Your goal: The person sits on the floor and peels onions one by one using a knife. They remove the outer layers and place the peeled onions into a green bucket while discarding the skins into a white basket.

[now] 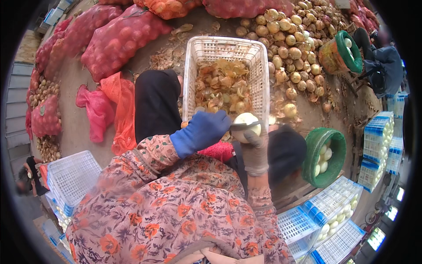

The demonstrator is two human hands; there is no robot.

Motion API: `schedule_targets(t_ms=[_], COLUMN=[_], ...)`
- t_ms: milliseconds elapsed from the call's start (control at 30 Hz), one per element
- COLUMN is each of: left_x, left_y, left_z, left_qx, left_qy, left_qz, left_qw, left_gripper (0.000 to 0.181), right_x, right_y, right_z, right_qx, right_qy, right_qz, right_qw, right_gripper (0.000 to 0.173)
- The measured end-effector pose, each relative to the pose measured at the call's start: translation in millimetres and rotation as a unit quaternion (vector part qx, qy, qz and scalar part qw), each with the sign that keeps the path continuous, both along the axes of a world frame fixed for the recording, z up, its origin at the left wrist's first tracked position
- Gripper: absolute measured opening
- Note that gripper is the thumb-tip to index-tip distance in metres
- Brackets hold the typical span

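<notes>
My left hand (202,130), in a blue knit glove, is closed around a knife, whose handle is mostly hidden in the fist. The dark, thin blade (245,125) crosses a pale peeled onion (244,132). My right hand (255,151), in a greyish glove, holds this onion, with the thumb on its near side. Both hands are over the near rim of a white plastic crate (266,82) between my knees. Brown onion skins (222,84) lie in the crate.
Unpeeled onions (295,52) lie heaped at upper right. A green-rimmed bucket (308,158) holds peeled onions by my right knee. Crates (333,198) stand lower right, an upturned crate (74,175) lower left. Red mesh sacks (122,39) fill the upper left. A person (384,71) sits far right.
</notes>
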State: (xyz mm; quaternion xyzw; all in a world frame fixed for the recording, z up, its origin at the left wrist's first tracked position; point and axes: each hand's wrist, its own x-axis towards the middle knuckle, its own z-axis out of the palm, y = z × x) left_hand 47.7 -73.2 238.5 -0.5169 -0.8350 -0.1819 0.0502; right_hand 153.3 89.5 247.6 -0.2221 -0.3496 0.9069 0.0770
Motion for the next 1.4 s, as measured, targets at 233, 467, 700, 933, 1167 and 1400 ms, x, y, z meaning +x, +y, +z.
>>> schedule_targets(t_ms=[233,467,700,933,1167,1400], left_x=[-11.1,-23.0,3.7,1.4,-21.3,17.1], left_y=[0.8,-26.9,-6.8,-10.3,-30.2,-15.1], left_z=[-19.2,-26.1,9.8,-1.5,-56.3,-1.8], left_qx=[0.005,0.083,0.064,0.050,-0.012,0.069], left_qy=[0.007,-0.192,-0.099,-0.106,-0.165,-0.206], left_qz=[-0.032,0.027,-0.067,-0.107,0.062,-0.007], left_qw=[0.999,0.977,0.991,0.987,0.984,0.976], left_gripper=[0.011,0.012,0.027,0.027,0.018,0.026], right_x=[12.2,27.6,25.1,24.5,40.2,37.5], right_y=[5.0,7.8,6.8,10.1,16.4,18.3], right_z=[6.3,30.0,18.6,24.0,19.5,7.6], right_qx=[-0.050,-0.022,-0.010,0.063,0.082,-0.173], right_qy=[-0.009,-0.004,-0.013,-0.013,-0.019,-0.019], right_qz=[0.021,0.037,0.041,0.070,0.052,-0.025], right_qw=[0.998,0.999,0.999,0.995,0.995,0.985], right_gripper=[0.069,0.082,0.081,0.098,0.093,0.074])
